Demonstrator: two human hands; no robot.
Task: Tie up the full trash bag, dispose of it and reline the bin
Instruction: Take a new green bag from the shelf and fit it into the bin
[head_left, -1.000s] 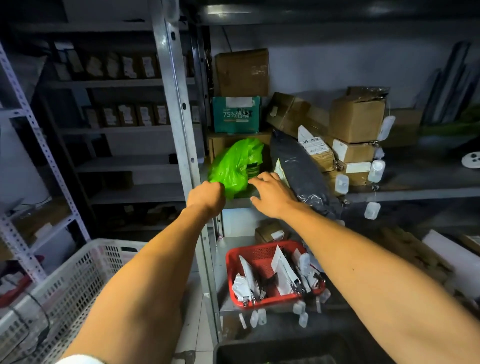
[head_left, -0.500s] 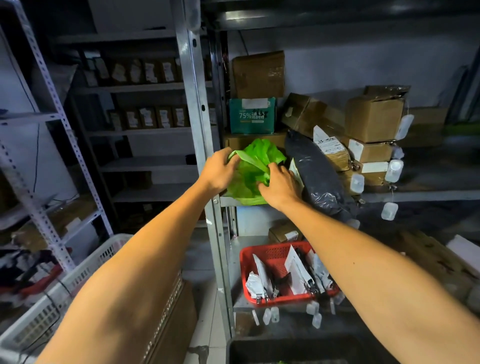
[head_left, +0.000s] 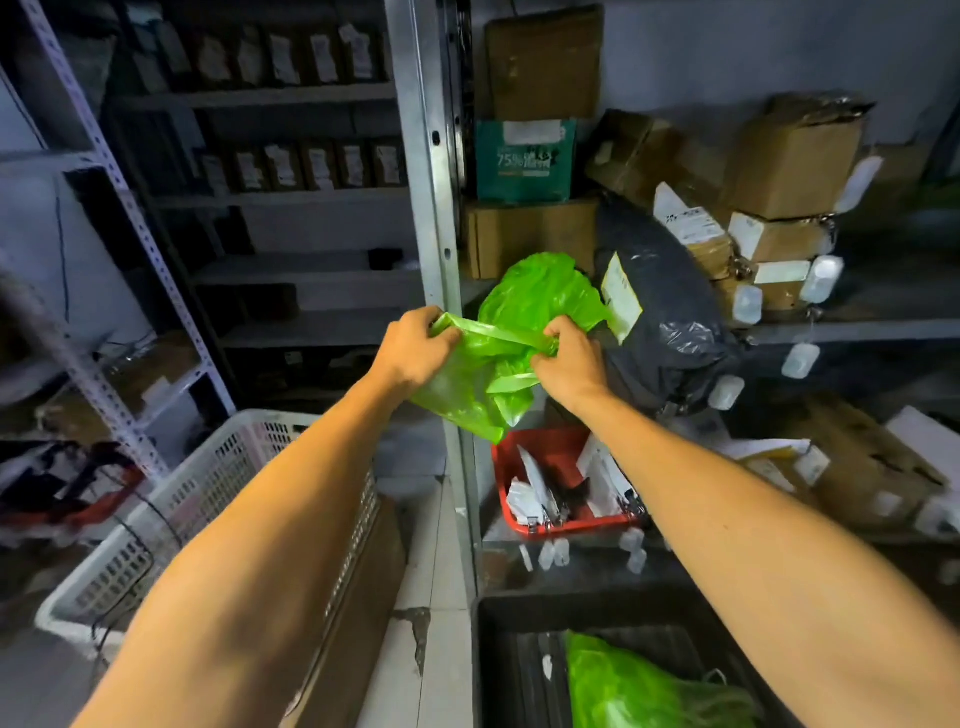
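1. Head view: the person holds a thin, glossy green bag (head_left: 498, 358) in front of the metal shelf upright (head_left: 426, 171). The left hand (head_left: 415, 348) is clenched on its folded top edge, and the right hand (head_left: 569, 358) pinches the same edge from the other side, so the plastic stretches between them in a wrinkled band.
2. Directly below the grip stands a red plastic basket (head_left: 524, 457) with white packets and metal clips in it.
3. Lower, nearest to the person, is a black bin (head_left: 498, 654); crumpled green plastic (head_left: 634, 691) lies inside it.
4. Left of and below the grip stands a white perforated crate (head_left: 218, 483); dark cables hang over its wall.
5. Right of the grip, almost touching the right hand, leans a shiny grey mailer bag (head_left: 670, 332). Above the grip are stacked cardboard boxes (head_left: 535, 236) and a teal carton (head_left: 524, 161).
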